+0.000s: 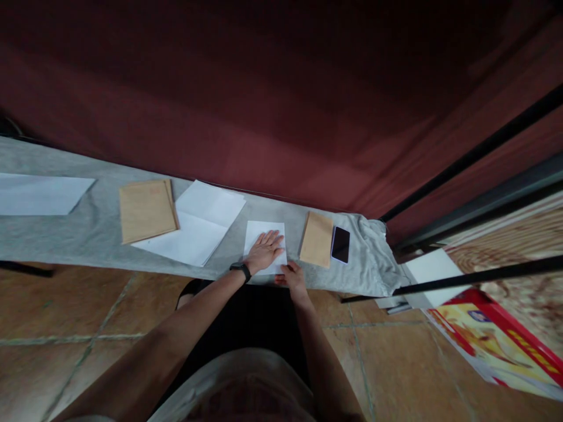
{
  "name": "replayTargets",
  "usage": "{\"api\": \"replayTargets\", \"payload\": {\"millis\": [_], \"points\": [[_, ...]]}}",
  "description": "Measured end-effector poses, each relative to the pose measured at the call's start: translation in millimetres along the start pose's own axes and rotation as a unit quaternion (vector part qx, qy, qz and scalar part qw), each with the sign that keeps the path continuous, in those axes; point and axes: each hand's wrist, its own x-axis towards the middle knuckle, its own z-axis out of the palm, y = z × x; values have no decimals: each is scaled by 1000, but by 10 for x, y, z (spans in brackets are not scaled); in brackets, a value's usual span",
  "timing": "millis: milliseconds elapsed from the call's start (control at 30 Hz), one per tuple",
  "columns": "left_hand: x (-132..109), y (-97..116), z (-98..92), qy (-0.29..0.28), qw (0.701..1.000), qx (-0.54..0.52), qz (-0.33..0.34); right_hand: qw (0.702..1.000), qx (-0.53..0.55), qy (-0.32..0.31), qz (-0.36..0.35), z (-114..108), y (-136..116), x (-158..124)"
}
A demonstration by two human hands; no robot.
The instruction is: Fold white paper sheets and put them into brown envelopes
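Note:
A small white sheet of paper (253,231), perhaps folded, lies on the grey cloth in front of me. My left hand (263,251) rests flat on it with the fingers stretched out and slightly apart. At the sheet's lower right corner, my right hand (292,275) is closed, its thumb and fingers pinching the near edge. Just right of the sheet lies a stack of brown envelopes (316,239). To the left are large white sheets (193,237) with a crease across them, partly covered by another pile of brown envelopes (147,211).
The narrow table has a grey cloth (105,234) and stands against a dark red panel (246,129). A phone (341,244) lies near its right end. More white paper (39,193) is at far left. Black bars (475,155) and a red-yellow box (497,340) are on the right.

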Motion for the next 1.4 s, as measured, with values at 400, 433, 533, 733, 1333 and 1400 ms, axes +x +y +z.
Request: {"api": "replayTargets", "payload": {"millis": [400,433,533,733,1333,1400], "points": [[152,-442,-106,8,999,6,-54,997,27,16,73,29,-115,-11],[92,-424,-101,-1,999,3,-50,997,30,15,73,28,-115,-12],[-188,-364,-105,-46,999,-16,-11,997,42,14,70,20,-109,-12],[-827,-368,-263,-79,992,-69,73,996,68,15,64,-2,-117,-52],[-1091,-531,-483,45,935,-342,-88,950,-189,-8,-249,-319,-32,-110],[-1066,-519,-476,43,935,-342,-90,924,-257,-43,-281,-292,-46,-73]]}}
